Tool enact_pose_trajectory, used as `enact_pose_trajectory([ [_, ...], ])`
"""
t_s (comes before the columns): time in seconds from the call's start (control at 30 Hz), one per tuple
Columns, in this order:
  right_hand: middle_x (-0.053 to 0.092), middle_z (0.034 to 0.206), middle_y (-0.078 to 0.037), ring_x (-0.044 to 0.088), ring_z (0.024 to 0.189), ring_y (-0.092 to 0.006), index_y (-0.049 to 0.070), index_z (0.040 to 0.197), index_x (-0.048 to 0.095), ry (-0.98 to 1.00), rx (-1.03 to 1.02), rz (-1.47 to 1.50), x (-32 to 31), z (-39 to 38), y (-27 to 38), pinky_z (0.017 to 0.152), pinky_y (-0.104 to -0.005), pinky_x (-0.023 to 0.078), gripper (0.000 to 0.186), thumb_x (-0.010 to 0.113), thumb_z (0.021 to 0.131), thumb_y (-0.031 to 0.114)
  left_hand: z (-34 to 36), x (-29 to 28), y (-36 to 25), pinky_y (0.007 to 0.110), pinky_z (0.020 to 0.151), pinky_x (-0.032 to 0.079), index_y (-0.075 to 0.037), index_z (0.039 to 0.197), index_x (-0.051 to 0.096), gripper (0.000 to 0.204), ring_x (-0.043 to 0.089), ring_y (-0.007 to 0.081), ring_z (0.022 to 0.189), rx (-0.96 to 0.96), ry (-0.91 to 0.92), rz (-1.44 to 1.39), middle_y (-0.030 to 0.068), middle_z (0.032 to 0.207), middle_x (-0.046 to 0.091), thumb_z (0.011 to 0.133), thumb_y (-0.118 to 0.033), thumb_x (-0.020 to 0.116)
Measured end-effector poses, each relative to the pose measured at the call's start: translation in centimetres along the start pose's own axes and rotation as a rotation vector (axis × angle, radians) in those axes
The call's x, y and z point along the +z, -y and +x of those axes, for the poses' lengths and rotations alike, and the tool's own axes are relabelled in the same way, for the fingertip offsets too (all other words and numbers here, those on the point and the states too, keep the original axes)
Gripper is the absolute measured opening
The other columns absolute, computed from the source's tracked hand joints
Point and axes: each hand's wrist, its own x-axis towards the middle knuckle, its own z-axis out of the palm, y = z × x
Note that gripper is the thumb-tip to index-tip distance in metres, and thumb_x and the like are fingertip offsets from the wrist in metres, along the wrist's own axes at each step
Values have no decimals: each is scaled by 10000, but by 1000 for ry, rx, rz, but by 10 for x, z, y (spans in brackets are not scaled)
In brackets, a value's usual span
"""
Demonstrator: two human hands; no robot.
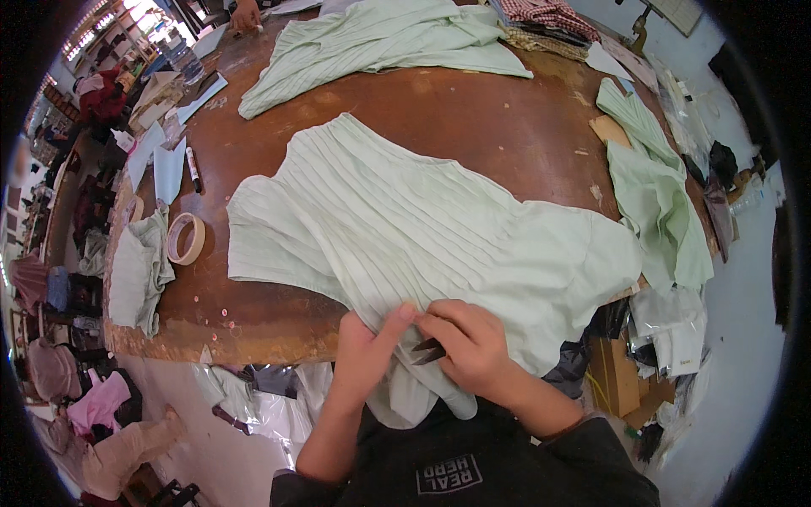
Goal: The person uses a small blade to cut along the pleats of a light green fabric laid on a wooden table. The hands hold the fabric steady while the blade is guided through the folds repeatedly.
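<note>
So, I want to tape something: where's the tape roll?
In the head view, the tape roll lies on the table at left, right of a pale cloth and below the marker.

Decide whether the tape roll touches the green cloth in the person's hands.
Apart: the head view shows brown tabletop between the tape roll and the green cloth.

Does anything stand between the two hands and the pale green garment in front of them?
Nothing visible does. The left hand and right hand both touch the garment; small scissors in the right hand show over it. The tape roll lies off to the left.
</note>
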Motion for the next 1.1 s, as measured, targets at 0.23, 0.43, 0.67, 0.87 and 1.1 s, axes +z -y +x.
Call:
enact_pose_trajectory([
  [0.23,606,894,-88,618,691,-251,33,935,624,-52,145,70,-9,1,8,564,-334,491,329,738,628,50,3,12,-4,258,834,458,68,1144,583,311,582,107,954,-37,-104,-177,83,1077,643,913,-135,634],
  [0.43,613,870,-99,615,669,-264,29,953,622,-123,84,-19,-6,-16,-5,562,-328,485,298,741,680,41,4,17,-2,250,838,462,71,1138,595,292,589,105,949,-17,-117,-274,81,1074,651,911,-109,635],
  [0.67,615,846,-117,627,683,-265,9,958,616,-34,274,187,-16,-2,1,591,-321,502,257,718,723,29,2,14,-1,247,829,467,68,1125,604,281,594,102,939,-47,-107,-295,77,1061,657,900,-95,647],
  [0.87,599,874,-120,631,704,-252,5,946,616,26,363,276,-27,20,8,606,-299,505,262,704,701,-22,-1,15,-3,237,808,469,55,1099,623,246,595,89,909,-23,-76,-243,64,1026,668,904,-94,642],
  [1.1,580,859,-116,602,687,-239,15,882,606,72,325,270,-24,16,0,609,-289,491,245,673,658,-57,-3,16,0,244,838,454,63,1117,600,263,583,100,944,52,-87,-120,65,1054,658,922,-112,622],
])
